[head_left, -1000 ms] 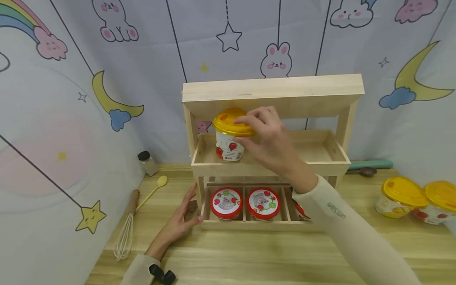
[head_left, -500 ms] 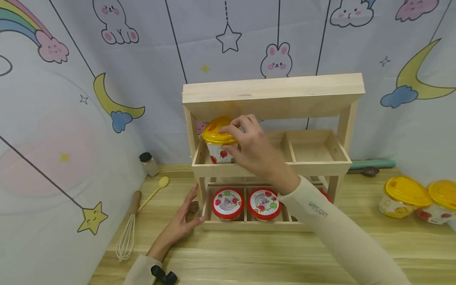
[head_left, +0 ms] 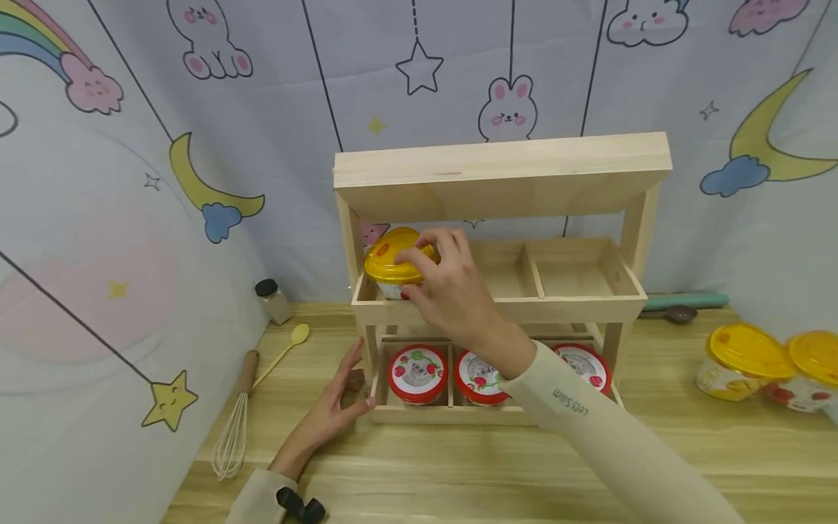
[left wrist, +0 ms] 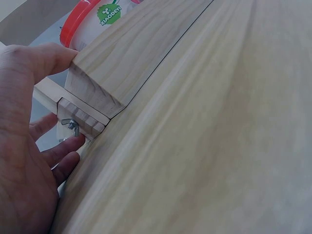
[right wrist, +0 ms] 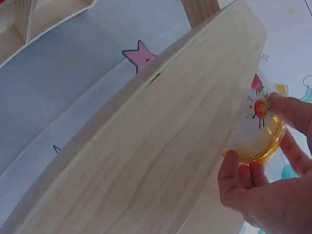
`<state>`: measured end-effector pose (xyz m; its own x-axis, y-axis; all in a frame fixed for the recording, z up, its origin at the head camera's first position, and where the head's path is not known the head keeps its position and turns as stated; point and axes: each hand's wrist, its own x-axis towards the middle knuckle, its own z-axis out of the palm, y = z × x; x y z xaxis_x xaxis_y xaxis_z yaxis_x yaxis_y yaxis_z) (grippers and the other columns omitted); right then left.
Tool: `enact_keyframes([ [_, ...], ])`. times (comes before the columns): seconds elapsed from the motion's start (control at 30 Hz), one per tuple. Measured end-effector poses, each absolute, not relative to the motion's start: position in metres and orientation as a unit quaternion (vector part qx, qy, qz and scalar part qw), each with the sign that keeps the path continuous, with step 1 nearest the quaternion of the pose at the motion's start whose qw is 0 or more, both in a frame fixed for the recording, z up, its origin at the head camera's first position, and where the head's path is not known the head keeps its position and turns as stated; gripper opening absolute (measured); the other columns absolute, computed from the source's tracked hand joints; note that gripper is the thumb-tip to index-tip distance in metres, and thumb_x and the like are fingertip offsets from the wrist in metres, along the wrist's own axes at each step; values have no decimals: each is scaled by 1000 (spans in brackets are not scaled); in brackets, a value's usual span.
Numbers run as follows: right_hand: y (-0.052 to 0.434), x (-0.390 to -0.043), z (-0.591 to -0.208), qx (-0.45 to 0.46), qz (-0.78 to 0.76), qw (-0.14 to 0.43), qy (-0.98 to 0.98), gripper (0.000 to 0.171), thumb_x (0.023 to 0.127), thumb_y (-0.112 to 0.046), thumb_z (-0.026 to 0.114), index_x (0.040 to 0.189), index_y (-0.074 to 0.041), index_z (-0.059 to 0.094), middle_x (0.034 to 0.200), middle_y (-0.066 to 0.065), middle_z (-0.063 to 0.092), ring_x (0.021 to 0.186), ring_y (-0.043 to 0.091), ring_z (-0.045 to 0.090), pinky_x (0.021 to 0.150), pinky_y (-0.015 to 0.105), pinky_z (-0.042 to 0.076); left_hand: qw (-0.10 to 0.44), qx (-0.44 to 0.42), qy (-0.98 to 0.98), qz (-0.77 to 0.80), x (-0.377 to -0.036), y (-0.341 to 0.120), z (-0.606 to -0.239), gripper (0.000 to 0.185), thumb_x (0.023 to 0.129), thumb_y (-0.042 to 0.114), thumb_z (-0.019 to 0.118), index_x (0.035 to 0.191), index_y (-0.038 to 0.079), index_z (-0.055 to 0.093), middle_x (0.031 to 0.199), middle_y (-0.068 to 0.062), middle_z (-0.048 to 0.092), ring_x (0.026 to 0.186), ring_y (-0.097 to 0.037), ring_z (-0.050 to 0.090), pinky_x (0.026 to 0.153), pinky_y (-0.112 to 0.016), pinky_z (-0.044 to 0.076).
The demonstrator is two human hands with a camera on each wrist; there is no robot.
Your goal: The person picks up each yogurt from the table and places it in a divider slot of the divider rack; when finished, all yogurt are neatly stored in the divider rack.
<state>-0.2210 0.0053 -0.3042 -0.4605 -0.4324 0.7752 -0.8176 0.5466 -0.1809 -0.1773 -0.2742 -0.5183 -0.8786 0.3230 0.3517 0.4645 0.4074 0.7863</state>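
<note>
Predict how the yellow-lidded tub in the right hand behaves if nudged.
The yellow-lidded tub could tip if nudged high, since its lid juts out past the body. That lid looks glossy, so fingers may slip. Sliding forward seems unlikely: the upper tray's front board stands before its lower part.

The wooden table [head_left: 419, 473] carried a wooden rack [head_left: 583, 311], a whisk [head_left: 244, 386], a yellow spoon [head_left: 299, 335], a jar [head_left: 276, 303], two yellow-lidded cups [head_left: 748, 362], a teal bar [head_left: 687, 301] and, partly hidden, probably a dark spoon [head_left: 680, 314].
</note>
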Motion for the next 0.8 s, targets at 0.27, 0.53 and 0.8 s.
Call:
enact_keyframes([
  [0.27,3,-217,-307,366,296,329,-819,37,89,-12,89,122,-9,73,130,20,62,127,42,50,107,53,49,72,-241,-835,-490,-178,-274,-519,100,96,8,75,174,19,14,167,-32,34,135,-42,57,111,-39,50],
  [0.53,15,-210,-303,350,307,338,-818,48,85,-15,92,128,-11,70,131,21,63,126,42,51,111,57,44,79,-246,-832,-491,-179,-274,-519,101,95,6,76,174,17,14,165,-30,39,135,-24,59,110,-36,51],
  [0.8,49,-199,-300,331,347,336,-811,49,85,-14,92,129,-10,72,133,18,66,130,42,51,110,59,44,83,-242,-837,-484,-178,-274,-520,101,95,6,76,174,17,14,165,-30,38,134,-17,59,110,-36,51],
])
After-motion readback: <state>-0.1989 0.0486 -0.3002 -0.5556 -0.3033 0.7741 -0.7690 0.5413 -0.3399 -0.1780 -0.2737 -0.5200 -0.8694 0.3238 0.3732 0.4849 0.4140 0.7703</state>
